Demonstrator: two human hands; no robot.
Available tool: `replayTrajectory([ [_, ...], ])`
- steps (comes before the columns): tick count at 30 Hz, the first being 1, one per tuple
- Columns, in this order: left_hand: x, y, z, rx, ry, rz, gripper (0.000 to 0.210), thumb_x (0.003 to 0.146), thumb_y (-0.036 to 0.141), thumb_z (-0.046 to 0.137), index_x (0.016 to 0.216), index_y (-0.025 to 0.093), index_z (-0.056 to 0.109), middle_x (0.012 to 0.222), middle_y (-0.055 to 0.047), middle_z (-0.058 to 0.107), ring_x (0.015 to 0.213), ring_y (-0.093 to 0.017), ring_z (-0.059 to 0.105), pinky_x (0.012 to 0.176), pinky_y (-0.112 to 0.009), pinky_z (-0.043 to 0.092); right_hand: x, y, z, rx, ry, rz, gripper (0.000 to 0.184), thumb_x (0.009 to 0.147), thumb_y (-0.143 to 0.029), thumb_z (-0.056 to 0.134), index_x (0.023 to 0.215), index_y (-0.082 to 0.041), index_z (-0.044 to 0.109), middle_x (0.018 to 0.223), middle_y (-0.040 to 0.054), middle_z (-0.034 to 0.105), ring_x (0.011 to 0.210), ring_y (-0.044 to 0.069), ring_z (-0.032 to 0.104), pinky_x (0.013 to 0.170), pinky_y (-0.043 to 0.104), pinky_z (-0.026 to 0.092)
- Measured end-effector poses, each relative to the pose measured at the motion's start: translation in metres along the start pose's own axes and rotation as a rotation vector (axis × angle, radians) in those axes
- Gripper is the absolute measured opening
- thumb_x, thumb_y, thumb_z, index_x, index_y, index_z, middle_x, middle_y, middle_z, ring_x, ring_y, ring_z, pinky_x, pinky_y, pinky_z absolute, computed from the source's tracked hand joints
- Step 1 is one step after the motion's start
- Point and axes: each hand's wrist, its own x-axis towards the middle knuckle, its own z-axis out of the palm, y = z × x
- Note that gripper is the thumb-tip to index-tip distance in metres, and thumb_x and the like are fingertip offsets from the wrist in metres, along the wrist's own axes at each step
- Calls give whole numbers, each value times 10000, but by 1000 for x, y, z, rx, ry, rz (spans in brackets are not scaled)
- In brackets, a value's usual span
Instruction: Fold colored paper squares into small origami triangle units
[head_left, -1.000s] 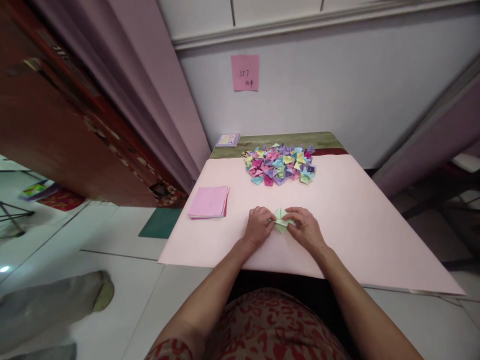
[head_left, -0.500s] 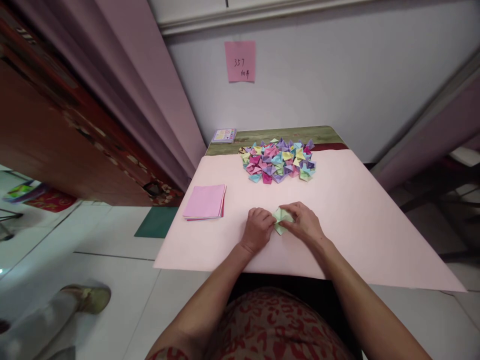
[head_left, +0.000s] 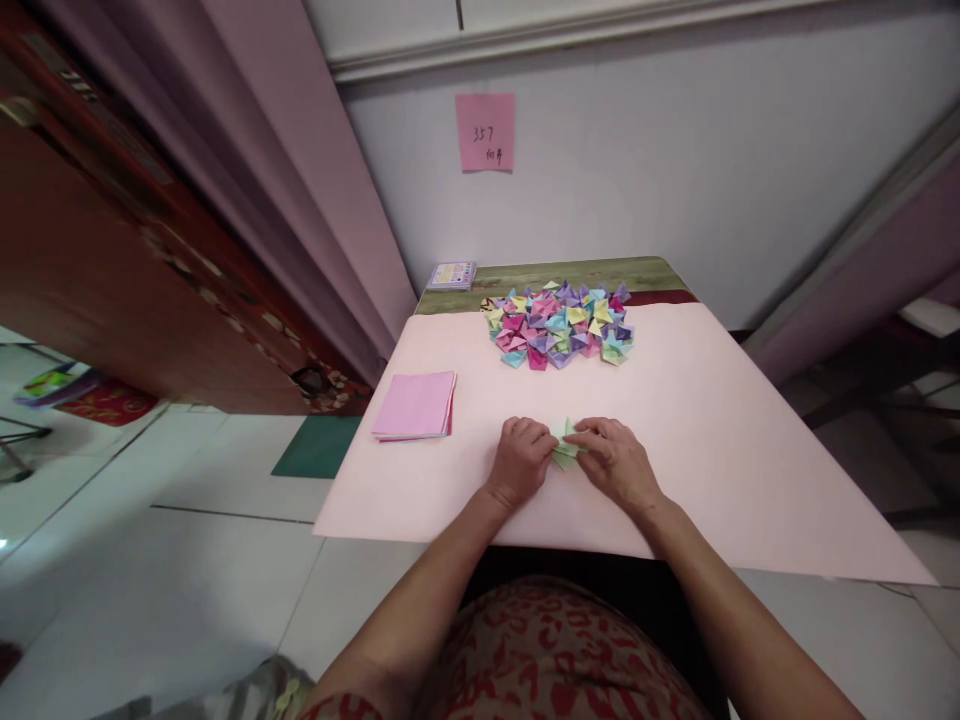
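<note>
Between my two hands is a light green folded paper, near the front of the pink table cover. My left hand pinches its left side with curled fingers. From the right, my right hand grips it between thumb and fingers, hiding much of that side. Farther back lies a heap of folded paper pieces in pink, purple, blue, yellow and green. To the left of my hands rests a stack of square paper sheets, pink on top.
The pink cover lies over a table with a wood-patterned top. A small printed pack sits at the back left corner. A pink note hangs on the wall. A person's foot shows at lower left.
My right fingers have come down across the green paper, which now shows less of its surface and looks more folded together. The person's foot at left has moved nearer to me.
</note>
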Motion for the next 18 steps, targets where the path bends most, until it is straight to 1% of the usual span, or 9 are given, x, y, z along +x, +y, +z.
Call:
replayTrajectory([
  [2,-1,0,1,33,-11,31,169,938,210,490,934,235,657,948,-59,647,960,-222,518,931,-413,332,-5,-2,-5,-5,2,25,346,849,-195,608,1171,-299,680,1096,54,674,984,242,603,865,396,470],
  [4,-1,0,2,44,-16,37,170,938,207,493,939,236,660,933,-58,652,950,-220,521,928,-412,330,-7,-3,-8,8,9,88,378,847,-212,620,1216,-286,651,1079,49,679,963,232,617,844,374,483],
  [7,-1,-1,3,15,-6,13,147,927,205,519,920,232,663,913,-46,665,926,-209,533,915,-400,333,-8,-3,-9,22,17,130,287,842,-230,640,1118,-287,694,1050,31,683,935,212,629,820,347,492],
  [9,-1,-1,3,-8,-3,-4,128,912,194,541,905,228,664,903,-39,674,913,-202,542,911,-394,336,-8,0,-7,7,22,90,205,861,-252,634,1044,-286,721,1041,30,686,942,211,627,829,347,485],
  [13,-1,0,1,-18,-26,-22,143,899,168,538,906,226,668,901,-40,683,906,-199,557,932,-402,331,-13,7,-5,-60,46,-9,182,907,-275,583,999,-272,740,1051,51,697,945,223,620,848,372,462],
  [16,-4,1,-6,-11,-64,11,168,886,146,530,920,226,673,929,-49,681,932,-206,561,963,-418,321,-18,9,-10,-70,-20,-89,234,917,-231,532,998,-263,749,1038,63,711,946,230,623,857,389,451],
  [18,-7,2,-10,-18,-98,53,177,871,149,543,946,230,681,976,-57,675,971,-215,556,990,-431,310,-20,7,-15,-48,-67,-104,258,893,-202,528,1014,-258,748,1041,69,713,950,230,627,865,391,449],
])
